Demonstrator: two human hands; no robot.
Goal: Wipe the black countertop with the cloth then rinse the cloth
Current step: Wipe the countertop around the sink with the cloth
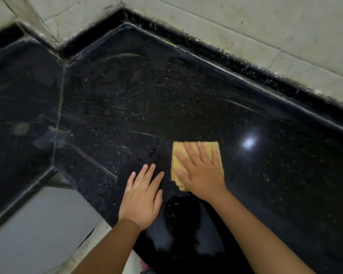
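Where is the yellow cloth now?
In the head view, the yellow cloth lies flat on the black countertop, right of centre, under the right hand, beside the left hand.

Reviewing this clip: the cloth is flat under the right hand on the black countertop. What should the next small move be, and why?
Probably slide the right hand, pressed flat on the yellow cloth, away toward the back wall. The countertop there shows streaks and specks, so wiping looks unfinished and rinsing seems premature. The left hand rests open beside the cloth, not touching it.
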